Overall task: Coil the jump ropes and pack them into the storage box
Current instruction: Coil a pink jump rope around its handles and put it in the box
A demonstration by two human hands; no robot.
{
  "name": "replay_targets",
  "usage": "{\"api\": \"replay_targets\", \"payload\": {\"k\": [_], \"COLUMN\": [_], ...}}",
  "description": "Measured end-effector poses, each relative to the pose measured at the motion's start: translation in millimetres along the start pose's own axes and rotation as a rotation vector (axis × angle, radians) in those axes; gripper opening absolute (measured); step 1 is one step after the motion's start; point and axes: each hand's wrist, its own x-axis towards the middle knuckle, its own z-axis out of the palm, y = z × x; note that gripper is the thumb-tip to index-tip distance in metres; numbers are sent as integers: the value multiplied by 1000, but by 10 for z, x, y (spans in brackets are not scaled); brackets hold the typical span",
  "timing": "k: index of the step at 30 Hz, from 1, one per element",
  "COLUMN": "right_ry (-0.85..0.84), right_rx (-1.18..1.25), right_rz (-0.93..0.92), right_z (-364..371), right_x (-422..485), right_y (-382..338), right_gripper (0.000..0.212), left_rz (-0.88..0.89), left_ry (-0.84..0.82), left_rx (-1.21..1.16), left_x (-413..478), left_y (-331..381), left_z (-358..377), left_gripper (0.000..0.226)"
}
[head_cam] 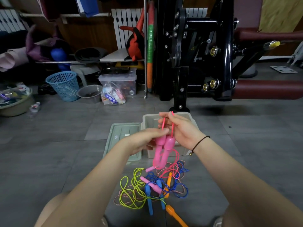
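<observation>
This is a gym's storage corner. A black steel weight machine [226, 63] with dark red padded rollers [268, 89] stands on the grey tiled floor [57, 136]. Beside it, a metal shelf [91, 62] carries rolled dark foam mats [89, 54], with white wall radiators [119, 30] behind. Tangled coloured plastic jump ropes [148, 190] lie near the floor's front edge.

A single wide-angle view, worn on the head, looks forward and steeply down along the forearms [98, 169], which reach in from the near edge. It sits close above the pink jump rope [169, 143] at centre and the storage box [150, 122] on the grey tiled floor [65, 145] just beyond. Farther off are a black gym machine [205, 54] on the right and a cluttered shelf [113, 55] on the left.
</observation>
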Motion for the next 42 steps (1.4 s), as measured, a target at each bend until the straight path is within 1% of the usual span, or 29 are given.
{"api": "replay_targets", "payload": {"k": [2, 3, 5, 7, 9, 10, 12, 13, 16, 17, 19, 21, 22, 23, 26, 28, 31, 33, 35, 38, 40, 42], "right_ry": [-66, -81, -71, -48, -24, -12, 12, 31, 118, 158, 244, 313, 339, 358, 396, 414, 417, 429, 453, 484, 521, 540], "right_rx": [-60, -83, -139, -193, -200, -183, -116, -56, 244, 327, 431, 452, 428, 390, 228, 122, 39, 4, -21, -77, -133, -160], "right_rz": [-16, -15, -2, 9, 15, 13, -2, -14, -61, -77, -111, -149, -162, -170, -192, -214, -218, -220, -229, -240, -264, -295], "right_z": [42, 55, 48, 29, 18, 11, -8, -19, -80, -103, -143, -183, -201, -209, -217, -210, -221, -249, -284, -308, -297, -283], "right_x": [-22, -32, -33, -29, -19, -8, 15, 29, 73, 83, 100, 107, 107, 101, 92, 79, 51, 23, 7, 11, 24, 36], "right_y": [19, 20, 1, -20, -14, -5, -1, -14, -101, -135, -193, -233, -243, -253, -260, -267, -316, -363, -386, -346, -315, -294], "right_gripper": [29, 31, 36, 37, 32, 29, 26, 26, 27, 28, 32, 34, 35, 36, 37, 36, 37, 37, 37, 37, 36, 35], "left_rz": [49, 72, 96, 102, 93, 89, 87, 89, 107, 113, 88, 16, -23, -45, -45, -34, -60, -87, -93, -82, -93, -114], "left_ry": [85, 121, 134, 108, 88, 71, 24, 1, -28, -34, -41, -72, -112, -157, -236, -235, -254, -276, -256, -209, -217, -217], "left_rx": [-91, -83, -45, -52, -103, -136, -223, -276, -393, -413, -390, -351, -353, -379, -469, -459, -413, -435, -481, -510, -527, -528], "left_x": [17, 32, 47, 56, 50, 40, 42, 49, 53, 45, 1, -17, -20, -23, -77, -100, -116, -119, -115, -89, -82, -84], "left_y": [-8, -16, -28, -25, -31, -26, -51, -65, -45, -40, -31, -83, -103, -112, -63, -51, -73, -86, -83, -99, -114, -133], "left_z": [2, 7, 33, 70, 87, 89, 71, 56, 40, 51, 103, 153, 179, 199, 260, 289, 306, 323, 360, 404, 423, 451], "left_gripper": [56, 60, 57, 55, 56, 50, 34, 34, 51, 50, 42, 54, 60, 60, 48, 41, 43, 46, 49, 43, 43, 38]}}
